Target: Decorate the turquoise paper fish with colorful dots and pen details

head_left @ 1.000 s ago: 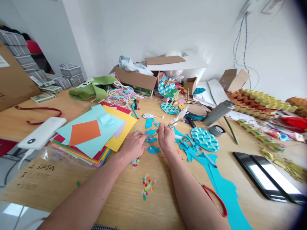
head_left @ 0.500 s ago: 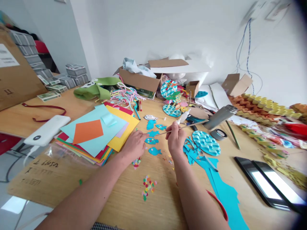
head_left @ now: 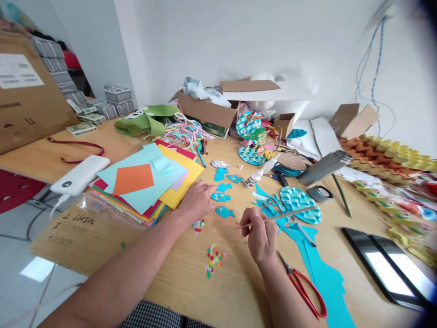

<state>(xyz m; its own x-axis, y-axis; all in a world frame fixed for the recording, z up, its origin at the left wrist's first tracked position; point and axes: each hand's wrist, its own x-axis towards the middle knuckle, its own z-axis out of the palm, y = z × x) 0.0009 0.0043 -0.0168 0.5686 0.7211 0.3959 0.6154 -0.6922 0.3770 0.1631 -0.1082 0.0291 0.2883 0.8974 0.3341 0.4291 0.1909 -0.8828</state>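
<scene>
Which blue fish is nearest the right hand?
The bottom fish, lowest in the picture; the others all lie beyond it, farther from the right hand.

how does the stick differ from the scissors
The stick is held in the right hand, while the scissors lie on the table. The stick is pale, the scissors red-handled. The stick is a thin straight rod, the scissors widen into loops. Both are on the person's right.
</scene>
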